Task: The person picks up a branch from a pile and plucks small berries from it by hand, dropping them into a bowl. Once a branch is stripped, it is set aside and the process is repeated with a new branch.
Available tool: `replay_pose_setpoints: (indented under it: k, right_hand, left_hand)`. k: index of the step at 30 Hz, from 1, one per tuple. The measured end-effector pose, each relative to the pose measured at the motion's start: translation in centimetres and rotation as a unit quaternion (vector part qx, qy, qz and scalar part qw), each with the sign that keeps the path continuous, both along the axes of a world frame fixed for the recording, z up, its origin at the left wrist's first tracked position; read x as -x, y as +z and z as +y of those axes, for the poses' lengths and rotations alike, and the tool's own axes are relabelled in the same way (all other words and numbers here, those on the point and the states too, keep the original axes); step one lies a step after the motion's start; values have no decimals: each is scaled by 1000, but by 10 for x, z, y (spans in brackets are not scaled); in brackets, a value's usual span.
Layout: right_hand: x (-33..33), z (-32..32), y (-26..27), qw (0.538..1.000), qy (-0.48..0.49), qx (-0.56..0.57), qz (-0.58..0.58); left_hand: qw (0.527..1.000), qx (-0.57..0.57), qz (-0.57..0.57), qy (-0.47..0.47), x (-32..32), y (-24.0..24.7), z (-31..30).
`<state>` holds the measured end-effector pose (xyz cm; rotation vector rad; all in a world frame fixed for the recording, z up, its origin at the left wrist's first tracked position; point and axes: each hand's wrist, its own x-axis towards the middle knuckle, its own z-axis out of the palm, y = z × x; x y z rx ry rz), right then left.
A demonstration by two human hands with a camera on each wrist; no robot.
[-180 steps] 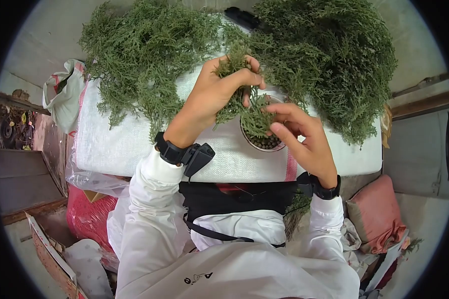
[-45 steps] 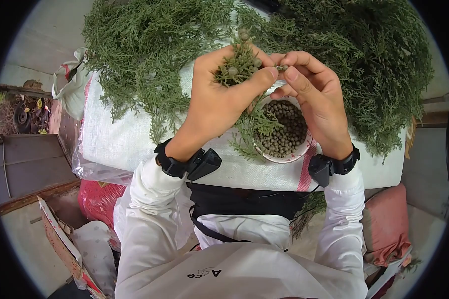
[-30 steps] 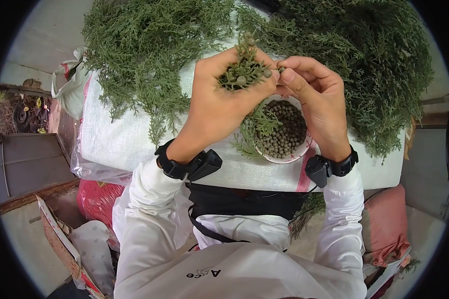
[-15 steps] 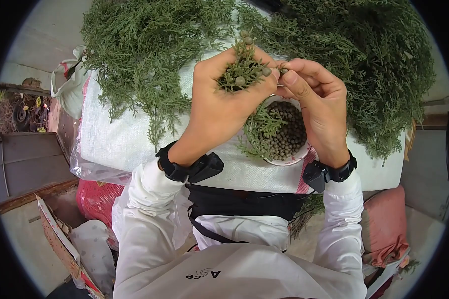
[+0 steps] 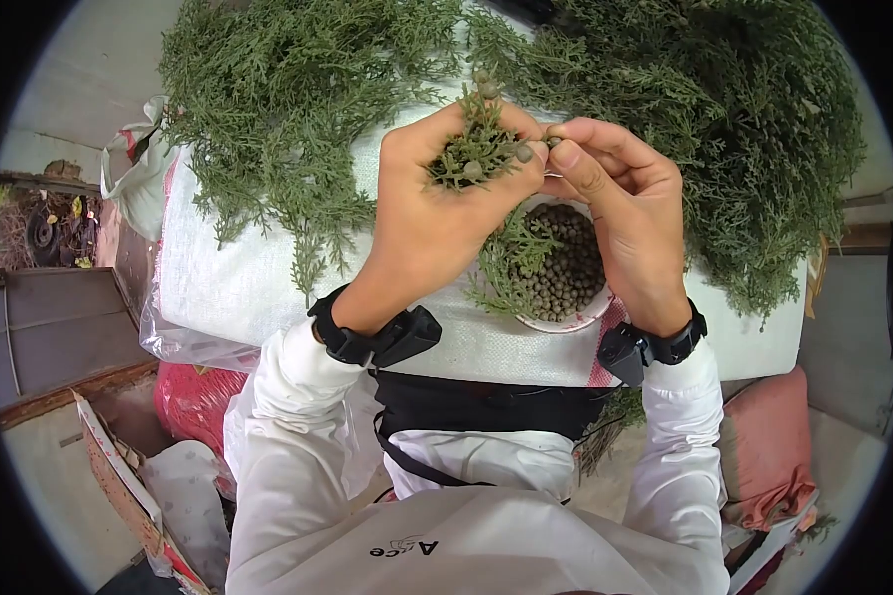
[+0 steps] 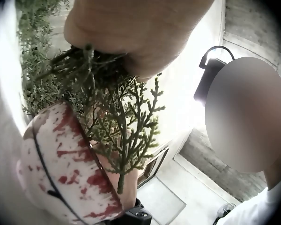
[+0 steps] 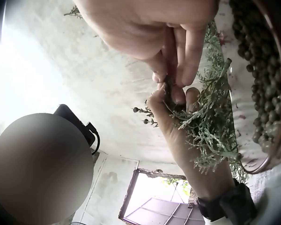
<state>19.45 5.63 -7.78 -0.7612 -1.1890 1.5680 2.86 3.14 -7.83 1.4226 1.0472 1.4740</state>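
Observation:
In the head view the left hand (image 5: 432, 203) grips a green sprig (image 5: 476, 149) that bears several round cones. Thumb and forefinger of the right hand (image 5: 630, 198) pinch a small cone (image 5: 553, 143) right beside the left thumb tip. Below both hands stands a white bowl (image 5: 605, 300) of brown round cones (image 5: 566, 273), and foliage from the left hand's bunch hangs over its left side. The left wrist view shows the bowl's red-marked outside (image 6: 70, 164) beneath the sprigs (image 6: 124, 126). Both hands (image 7: 154, 28) meet at the fingertips in the right wrist view.
Heaps of green branches lie at the back left (image 5: 288, 109) and back right (image 5: 724, 129) of a white woven surface (image 5: 228, 288). A pale sack (image 5: 134, 188) hangs at its left edge. Red cushions (image 5: 769, 446) lie at the lower right.
Since six seconds ago the right hand has risen from the foliage over the bowl to the left hand's fingertips. Over the last second both hands have shifted only slightly.

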Motion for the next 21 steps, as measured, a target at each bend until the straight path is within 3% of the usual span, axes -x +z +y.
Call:
replay_pose_setpoints:
  k: [11,21]
  right_hand:
    - [-10,6,7,999,23,-18,-39]
    - [-17,9,9,997,40,-3,-65]
  left_hand:
    - [997,63,-25,-34,4,1,1]
    - [998,-8,31,-49,6,-5,9]
